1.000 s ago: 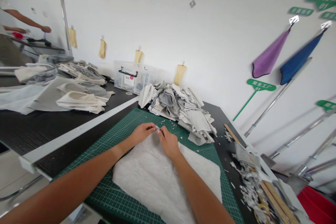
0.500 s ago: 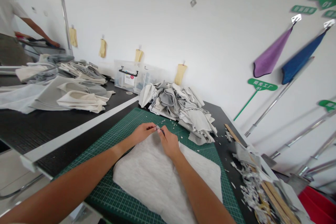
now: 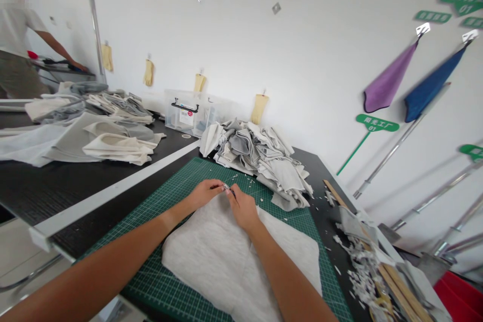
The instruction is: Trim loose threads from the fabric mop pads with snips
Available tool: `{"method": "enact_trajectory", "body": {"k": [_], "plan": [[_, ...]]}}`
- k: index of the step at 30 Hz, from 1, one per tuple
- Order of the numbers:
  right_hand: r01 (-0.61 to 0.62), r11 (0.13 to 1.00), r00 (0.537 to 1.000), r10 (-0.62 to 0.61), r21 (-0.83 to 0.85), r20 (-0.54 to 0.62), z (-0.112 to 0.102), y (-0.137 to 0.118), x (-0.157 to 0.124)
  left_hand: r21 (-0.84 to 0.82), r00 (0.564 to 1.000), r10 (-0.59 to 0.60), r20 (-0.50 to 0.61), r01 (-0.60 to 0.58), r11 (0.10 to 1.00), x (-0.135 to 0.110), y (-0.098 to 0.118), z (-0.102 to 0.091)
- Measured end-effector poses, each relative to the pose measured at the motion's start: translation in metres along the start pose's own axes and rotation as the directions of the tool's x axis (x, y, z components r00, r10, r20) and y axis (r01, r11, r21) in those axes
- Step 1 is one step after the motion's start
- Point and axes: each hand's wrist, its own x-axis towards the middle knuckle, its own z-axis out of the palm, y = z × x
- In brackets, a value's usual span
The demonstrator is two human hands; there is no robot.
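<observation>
A light grey cloth (image 3: pixel 211 256) lies spread over the green cutting mat (image 3: pixel 162 234), its far edge raised between my hands. My left hand (image 3: pixel 206 192) is closed in a pinch at that far edge. My right hand (image 3: pixel 243 207) is closed just beside it, its fingertips almost meeting the left ones. A small dark tool shows at the right fingers; its kind is too small to make out. A bit of whitish material sticks up between the fingertips.
Crumpled grey cloths (image 3: pixel 256 151) are heaped behind the mat, and more cloths (image 3: pixel 94 136) lie left. A clear plastic box (image 3: pixel 184 114) stands near the wall. Scraps (image 3: pixel 358 266) and wooden strips (image 3: pixel 402 292) lie right. A person (image 3: pixel 18 45) stands far left.
Both hands keep their place at the cloth's far edge, with only slight finger movement. The whitish bit between the fingertips shows more clearly. The view has shifted slightly.
</observation>
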Motion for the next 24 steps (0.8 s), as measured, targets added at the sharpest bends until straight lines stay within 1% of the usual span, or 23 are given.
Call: {"method": "enact_trajectory", "body": {"k": [9, 15, 20, 24], "plan": [[0.001, 1.0, 1.0, -0.001, -0.009, 0.015, -0.0003, 0.0001, -0.0006, -0.005, 0.997, -0.077, 0.002, 0.077, 0.997, -0.0021, 0.0026, -0.0003], [0.03, 0.999, 0.999, -0.031, 0.024, 0.015, -0.0016, 0.0028, -0.0002, -0.031, 0.997, -0.081, 0.002, 0.081, 0.996, -0.0038, 0.0049, 0.0007], [-0.001, 1.0, 1.0, 0.001, 0.023, -0.009, 0.0012, 0.0025, 0.0002, -0.075, 0.996, -0.094, -0.001, 0.093, 0.993, -0.0034, 0.0054, 0.0012], [-0.007, 1.0, 1.0, 0.007, 0.018, -0.001, 0.0015, -0.0003, -0.0002, -0.106, 0.995, -0.103, -0.007, 0.102, 0.989, -0.0041, 0.0085, 0.0007]]}}
